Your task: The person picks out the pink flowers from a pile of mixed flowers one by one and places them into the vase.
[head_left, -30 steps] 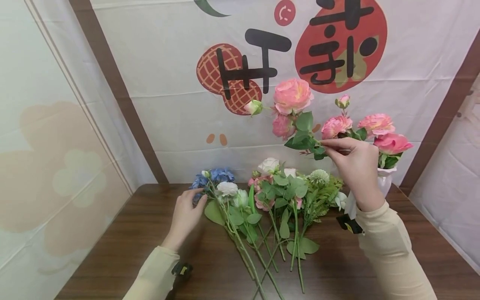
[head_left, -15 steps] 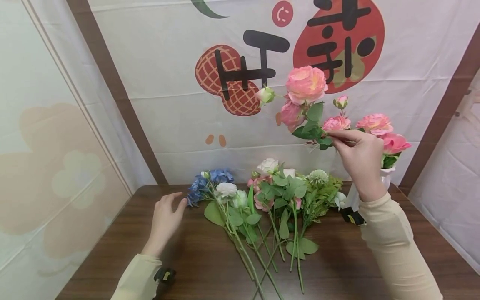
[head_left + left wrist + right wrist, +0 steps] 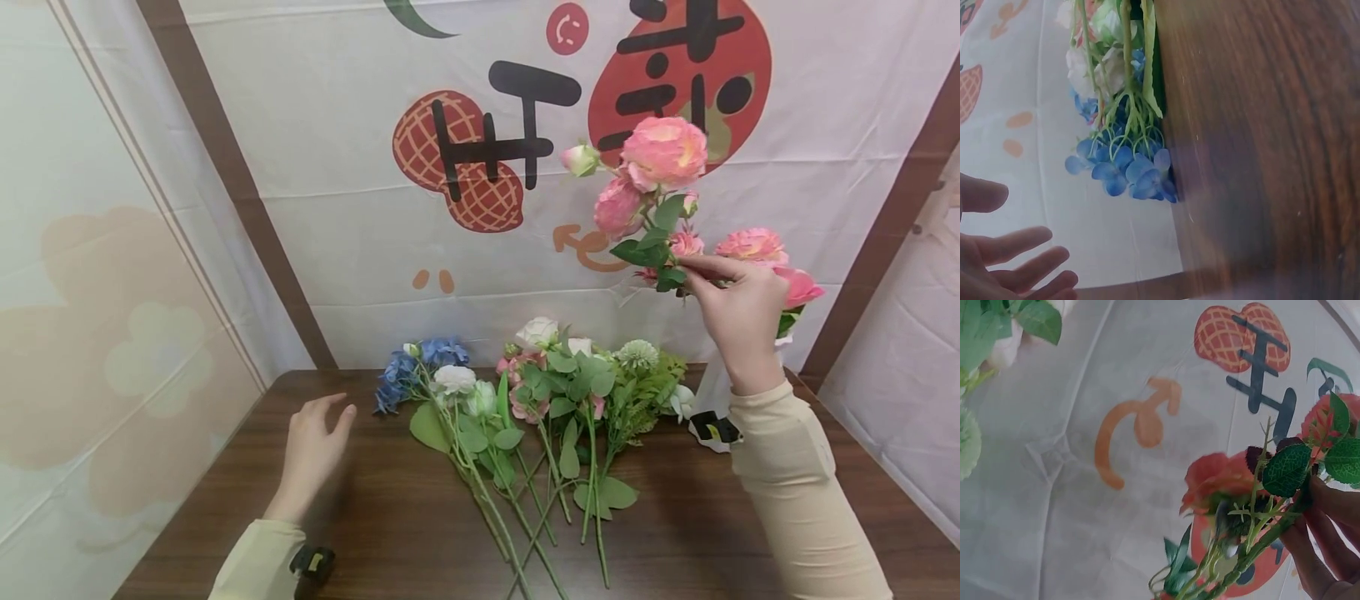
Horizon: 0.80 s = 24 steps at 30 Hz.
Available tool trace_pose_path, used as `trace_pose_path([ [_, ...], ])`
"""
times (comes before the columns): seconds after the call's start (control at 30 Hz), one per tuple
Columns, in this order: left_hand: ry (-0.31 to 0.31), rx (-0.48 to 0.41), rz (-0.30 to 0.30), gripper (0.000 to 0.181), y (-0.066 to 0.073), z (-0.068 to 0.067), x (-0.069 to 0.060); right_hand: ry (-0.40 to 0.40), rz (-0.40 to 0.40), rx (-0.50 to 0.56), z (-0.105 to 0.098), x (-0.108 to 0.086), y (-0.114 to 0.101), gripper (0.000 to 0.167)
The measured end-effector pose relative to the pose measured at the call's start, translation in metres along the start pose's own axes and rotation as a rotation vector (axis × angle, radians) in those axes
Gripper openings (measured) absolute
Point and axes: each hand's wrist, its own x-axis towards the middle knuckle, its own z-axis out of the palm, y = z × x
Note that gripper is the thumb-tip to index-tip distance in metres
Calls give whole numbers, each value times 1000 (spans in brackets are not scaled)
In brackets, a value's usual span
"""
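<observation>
Pink rose spray (image 3: 663, 158) held up near the white vase (image 3: 711, 398).
Hands well apart: right hand (image 3: 750, 317) pinches the stem, left hand (image 3: 313, 446) is loose-fingered, holding nothing, near the blue flowers (image 3: 397, 379). I judge the step as positioning the spray by the vase; its lower end is hidden from me. Next move, I'd say, calls for a steady pinch, leaves clear of neighbouring pink blooms (image 3: 752, 245).
</observation>
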Motion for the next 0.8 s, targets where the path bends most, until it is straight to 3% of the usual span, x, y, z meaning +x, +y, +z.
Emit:
trace_pose_path([
  [0.2,17,5,8,36,-1,-2,0,48,23,-10,-7,6,13,13],
  [0.63,-7,-2,-16,38,-1,-2,1,133,91,-21,-19,7,35,13],
  [0.8,-18,1,-30,39,-2,-2,1,127,121,-44,-21,3,42,15],
])
